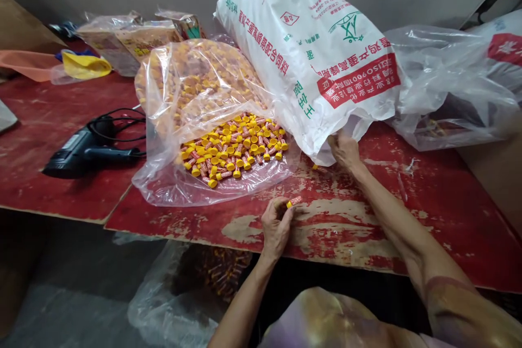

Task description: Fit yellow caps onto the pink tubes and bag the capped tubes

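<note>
Above the front of the red table, my left hand point(277, 225) pinches a small tube with a yellow cap point(294, 202) between thumb and fingers. My right hand point(345, 148) is at the mouth of a big white woven sack point(302, 49) with red and green print. Its fingers are partly hidden by the sack's edge, so what they grip, if anything, does not show. Left of the sack lies a clear plastic bag point(163, 185), from whose opening many yellow-capped tubes point(236, 144) spill. Another capped piece point(316, 167) lies at the sack's lower edge.
A dark heat gun point(87, 149) with a coiled cord lies on the worn red table point(61, 114) at left. Packaged goods point(138, 38) stand behind it. More clear plastic point(452, 92) is at right. Under the table edge sits a plastic-lined container point(175, 288) with many thin pieces inside.
</note>
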A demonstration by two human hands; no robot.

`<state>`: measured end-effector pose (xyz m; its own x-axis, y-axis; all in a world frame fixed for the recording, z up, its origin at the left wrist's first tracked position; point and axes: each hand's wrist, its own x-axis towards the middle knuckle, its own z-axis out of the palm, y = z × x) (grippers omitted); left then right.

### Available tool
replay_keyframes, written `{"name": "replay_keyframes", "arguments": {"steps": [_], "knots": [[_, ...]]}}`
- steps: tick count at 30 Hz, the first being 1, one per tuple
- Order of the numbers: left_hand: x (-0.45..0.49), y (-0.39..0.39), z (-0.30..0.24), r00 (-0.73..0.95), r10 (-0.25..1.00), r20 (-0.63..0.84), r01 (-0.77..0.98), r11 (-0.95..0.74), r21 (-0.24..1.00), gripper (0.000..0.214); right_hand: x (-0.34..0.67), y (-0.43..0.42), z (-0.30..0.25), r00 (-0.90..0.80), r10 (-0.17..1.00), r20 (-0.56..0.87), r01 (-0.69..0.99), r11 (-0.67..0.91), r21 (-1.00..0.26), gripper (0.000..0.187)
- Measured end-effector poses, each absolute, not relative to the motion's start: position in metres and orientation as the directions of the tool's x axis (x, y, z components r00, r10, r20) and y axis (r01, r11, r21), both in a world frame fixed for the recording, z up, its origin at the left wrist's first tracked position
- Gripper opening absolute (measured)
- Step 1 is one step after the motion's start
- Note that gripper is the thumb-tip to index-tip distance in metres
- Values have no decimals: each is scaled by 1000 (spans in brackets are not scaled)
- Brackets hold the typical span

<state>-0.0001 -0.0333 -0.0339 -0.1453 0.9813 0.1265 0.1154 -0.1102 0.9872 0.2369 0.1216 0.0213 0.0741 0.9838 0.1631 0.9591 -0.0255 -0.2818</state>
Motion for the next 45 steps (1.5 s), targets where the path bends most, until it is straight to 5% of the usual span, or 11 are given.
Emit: {"name": "replay_keyframes", "arguments": {"steps": [3, 6, 11, 14, 18, 22, 27, 33, 38, 45], "knots": [[5, -34, -30, -152, 988, 16, -62, -25, 998, 20, 241, 61, 22, 112, 987, 115, 749, -8, -662, 40], [15, -37, -24, -87, 993, -77, -165, 62, 984, 22, 230, 8, 21, -118, 992, -37, 436, 18, -900, 31], [25, -46, -16, 0, 993, -114, -186, 112, 976, 24, 209, -26, 23, -333, 935, -121, 354, 5, -935, 26], [23, -49, -12, 9, 987, -162, -247, 160, 956, 26, 207, -27, 22, -328, 934, -142, 304, -38, -952, 29], [23, -51, -7, -52, 972, -227, -430, 184, 884, 35, 209, -30, 13, -267, 951, -156, 32, -153, -988, 41], [29, -53, -2, -21, 956, -294, -555, 233, 798, 34, 199, -30, 3, 23, 991, -134, -229, -125, -965, 41], [37, -58, 3, 45, 930, -364, -633, 308, 710, 34, 174, -29, -4, 399, 915, -61, -322, 78, -943, 29], [30, -57, 2, -26, 933, -359, -659, 254, 708, 34, 179, -35, -3, 391, 919, 56, -276, 175, -945, 22], [33, -57, 0, -45, 936, -350, -634, 243, 734, 38, 185, -46, -3, 248, 965, 83, -16, 90, -996, 23], [40, -67, -9, -74, 961, -266, -496, 196, 846, 23, 181, -60, 9, -226, 955, 190, 465, 277, -841, 19]]}}
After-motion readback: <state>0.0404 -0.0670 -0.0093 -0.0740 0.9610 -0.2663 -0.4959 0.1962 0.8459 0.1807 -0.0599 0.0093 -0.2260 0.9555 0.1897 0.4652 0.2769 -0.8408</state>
